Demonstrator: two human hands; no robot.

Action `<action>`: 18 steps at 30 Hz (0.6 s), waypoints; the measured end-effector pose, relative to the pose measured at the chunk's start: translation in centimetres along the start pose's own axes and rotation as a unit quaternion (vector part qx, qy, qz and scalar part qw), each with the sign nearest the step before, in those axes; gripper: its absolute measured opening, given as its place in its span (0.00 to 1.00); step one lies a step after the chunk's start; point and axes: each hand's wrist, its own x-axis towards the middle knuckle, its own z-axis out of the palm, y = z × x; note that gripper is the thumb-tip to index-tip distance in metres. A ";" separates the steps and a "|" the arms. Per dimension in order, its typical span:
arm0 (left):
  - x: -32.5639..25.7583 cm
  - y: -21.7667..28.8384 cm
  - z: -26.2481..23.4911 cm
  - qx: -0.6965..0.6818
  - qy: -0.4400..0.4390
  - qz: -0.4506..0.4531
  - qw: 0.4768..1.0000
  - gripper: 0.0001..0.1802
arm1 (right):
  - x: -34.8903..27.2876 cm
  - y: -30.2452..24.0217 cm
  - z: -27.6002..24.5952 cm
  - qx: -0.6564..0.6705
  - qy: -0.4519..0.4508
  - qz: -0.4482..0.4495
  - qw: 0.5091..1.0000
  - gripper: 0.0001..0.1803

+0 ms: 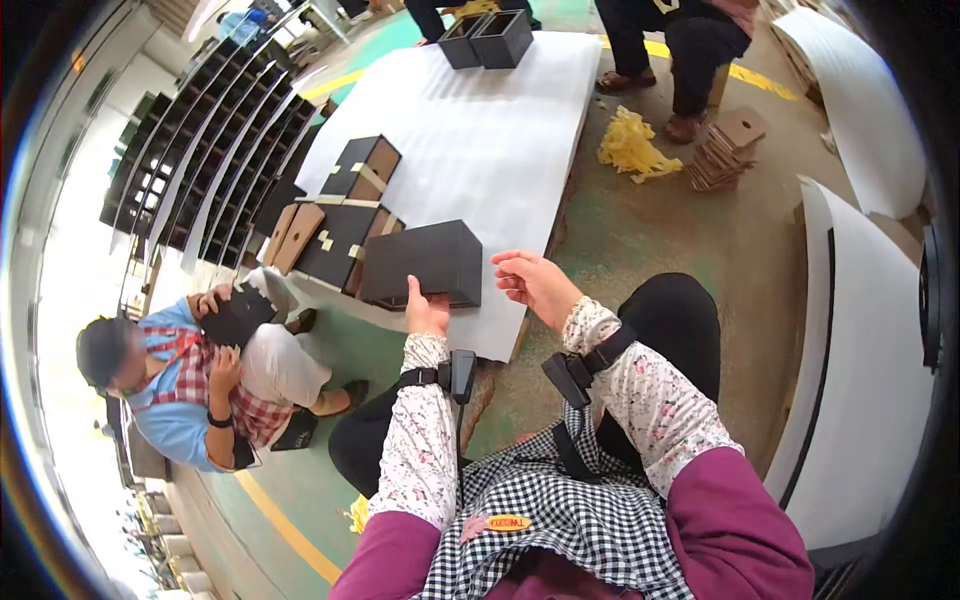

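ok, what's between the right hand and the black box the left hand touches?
Head view: just a narrow strip of white sheet between right hand and black box.

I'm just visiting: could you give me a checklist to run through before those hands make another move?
1. Left hand touching the plain black box: ok.
2. Right hand touching it too: not ok, it is apart, to the right.
3. Plain box clear of the taped black boxes: cannot tell, they overlap in view.
4. Plain box resting flat: cannot tell, its underside is hidden.
5. Seated co-worker's hands away from it: ok.
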 end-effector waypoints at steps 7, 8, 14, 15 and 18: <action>-5.4 3.7 1.0 0.050 -0.029 -0.038 0.998 0.19 | 0.5 -1.8 -2.0 -0.132 0.094 -0.168 0.972 0.13; -6.2 5.2 -0.5 0.011 -0.117 -0.044 0.992 0.20 | 1.2 -1.6 -2.5 -0.227 0.091 -0.260 0.934 0.15; -12.5 8.3 2.3 -0.165 -0.216 -0.123 0.954 0.17 | -1.4 -3.1 0.6 -0.471 -0.008 -0.499 0.727 0.34; -13.5 8.4 3.2 -0.156 -0.221 -0.121 0.955 0.16 | -1.7 -3.4 0.8 -0.464 -0.027 -0.497 0.733 0.36; -16.3 8.3 6.2 -0.139 -0.224 -0.122 0.957 0.15 | -1.8 -4.1 0.6 -0.430 -0.096 -0.435 0.785 0.40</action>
